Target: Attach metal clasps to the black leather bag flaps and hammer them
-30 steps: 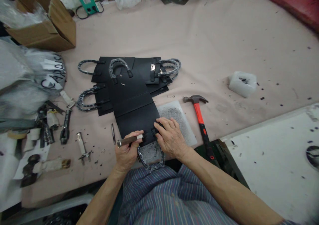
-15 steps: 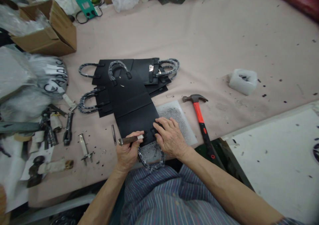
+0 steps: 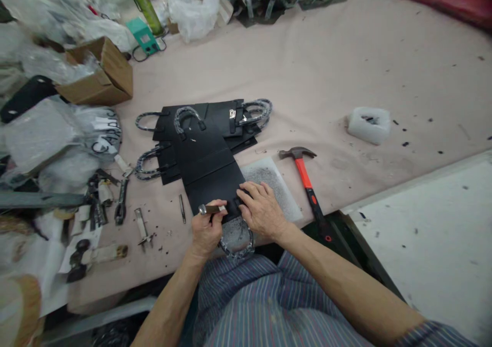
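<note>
My left hand (image 3: 207,230) is closed around a metal punch-like tool (image 3: 209,209), its lower end at the near edge of a black leather piece (image 3: 213,175). Spread over the near right corner of that piece is my right hand (image 3: 263,208), fingers apart and pressing down beside a dark strap tab. A plastic-wrapped handle (image 3: 240,252) curves out from the near edge, between my hands. Beneath the corner lies a speckled translucent board (image 3: 274,185). More black leather pieces with wrapped handles (image 3: 259,111) are stacked farther back.
A claw hammer (image 3: 307,183) rests right of the board. Farther right sits a white block (image 3: 369,125) with small parts in its hollow. At left are a slim metal rod (image 3: 182,208), several hand tools (image 3: 121,202), plastic-wrapped goods (image 3: 42,137) and a cardboard box (image 3: 105,78).
The view has shifted, so the left-side items appear farther right. My left hand and its tool have moved slightly right, and the tool stands more steeply. My right hand stays on the leather.
</note>
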Motion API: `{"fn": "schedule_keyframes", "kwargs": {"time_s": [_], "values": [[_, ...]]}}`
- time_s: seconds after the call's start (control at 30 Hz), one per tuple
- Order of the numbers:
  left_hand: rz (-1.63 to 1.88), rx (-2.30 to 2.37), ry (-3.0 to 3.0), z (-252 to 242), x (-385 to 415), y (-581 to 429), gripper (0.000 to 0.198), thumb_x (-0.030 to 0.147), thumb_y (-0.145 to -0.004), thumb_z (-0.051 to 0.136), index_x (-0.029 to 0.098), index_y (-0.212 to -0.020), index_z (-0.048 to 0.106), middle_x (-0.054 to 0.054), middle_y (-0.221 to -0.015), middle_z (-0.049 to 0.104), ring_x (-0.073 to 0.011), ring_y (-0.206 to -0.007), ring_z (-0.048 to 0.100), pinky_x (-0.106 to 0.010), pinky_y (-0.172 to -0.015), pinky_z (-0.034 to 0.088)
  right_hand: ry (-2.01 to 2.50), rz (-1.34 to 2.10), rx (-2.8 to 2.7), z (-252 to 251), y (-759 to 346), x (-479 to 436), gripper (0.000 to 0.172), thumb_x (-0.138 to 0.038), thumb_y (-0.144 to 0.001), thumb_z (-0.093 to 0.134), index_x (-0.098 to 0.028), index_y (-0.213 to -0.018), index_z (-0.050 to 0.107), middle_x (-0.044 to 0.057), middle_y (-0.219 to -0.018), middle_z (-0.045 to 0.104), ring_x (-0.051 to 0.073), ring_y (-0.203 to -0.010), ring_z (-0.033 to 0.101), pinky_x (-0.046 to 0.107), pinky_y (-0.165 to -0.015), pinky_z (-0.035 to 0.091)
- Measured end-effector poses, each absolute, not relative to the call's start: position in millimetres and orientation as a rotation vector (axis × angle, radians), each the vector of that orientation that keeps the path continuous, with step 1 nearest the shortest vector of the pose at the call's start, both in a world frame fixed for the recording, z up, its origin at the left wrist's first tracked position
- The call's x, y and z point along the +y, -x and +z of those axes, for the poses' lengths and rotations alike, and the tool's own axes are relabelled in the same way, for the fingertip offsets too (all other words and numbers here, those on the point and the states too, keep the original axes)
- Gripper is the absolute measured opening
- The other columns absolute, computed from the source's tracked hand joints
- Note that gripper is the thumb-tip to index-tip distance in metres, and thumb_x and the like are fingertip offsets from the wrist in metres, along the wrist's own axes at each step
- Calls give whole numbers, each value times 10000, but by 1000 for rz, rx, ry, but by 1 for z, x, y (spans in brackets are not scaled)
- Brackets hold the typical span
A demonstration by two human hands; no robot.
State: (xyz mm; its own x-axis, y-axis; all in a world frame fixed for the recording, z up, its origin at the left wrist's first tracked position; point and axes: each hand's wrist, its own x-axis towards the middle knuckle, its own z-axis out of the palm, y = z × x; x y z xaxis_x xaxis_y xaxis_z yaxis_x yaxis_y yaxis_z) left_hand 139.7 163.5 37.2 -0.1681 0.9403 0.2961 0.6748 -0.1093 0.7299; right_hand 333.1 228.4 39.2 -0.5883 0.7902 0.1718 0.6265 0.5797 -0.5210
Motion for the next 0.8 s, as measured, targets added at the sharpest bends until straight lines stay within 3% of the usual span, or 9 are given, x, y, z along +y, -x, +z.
{"fn": "schedule_keyframes", "kwargs": {"time_s": [0.27, 0.4, 0.6, 0.67, 0.8], "values": [[1152, 1839, -1749, 41, 166, -140, 133, 214, -909, 584, 196, -966, 702, -27, -938, 777, -170, -903, 737, -274, -853, 584, 1112, 548, -2381, 38, -331, 227, 336, -257, -972, 532, -191, -1294, 603, 125, -1412, 575, 299, -1322, 478, 533, -1154, 284], [1137, 1866, -1744, 41, 166, -143, 141, 242, -903, 572, 200, -954, 696, -32, -932, 774, -171, -877, 738, -272, -832, 582, 1095, 580, -2302, 43, -346, 232, 316, -270, -988, 504, -186, -1273, 614, 125, -1364, 596, 276, -1266, 524, 463, -1093, 387], [1179, 1849, -1700, 38, 165, -148, 127, 231, -884, 579, 202, -947, 686, -10, -827, 750, -140, -718, 710, -232, -732, 564, 1682, 379, -2178, 49, -424, 238, 344, -264, -927, 553, -114, -1232, 605, 205, -1279, 590, 334, -1156, 552, 459, -992, 433], [1207, 1838, -1685, 37, 165, -149, 121, 226, -885, 576, 204, -942, 681, -8, -833, 750, -137, -722, 708, -229, -732, 560, 1925, 524, -2052, 45, -448, 238, 327, -254, -866, 609, -114, -1161, 614, 207, -1172, 605, 348, -1112, 560, 451, -935, 441], [1236, 1808, -1695, 33, 165, -148, 116, 218, -890, 580, 209, -952, 678, -10, -865, 753, -147, -785, 720, -241, -784, 556, 1884, 1409, -1189, 42, -466, 246, 212, -161, -752, 631, -190, -956, 579, 85, -923, 607, 253, -948, 603, 323, -758, 458]]}}
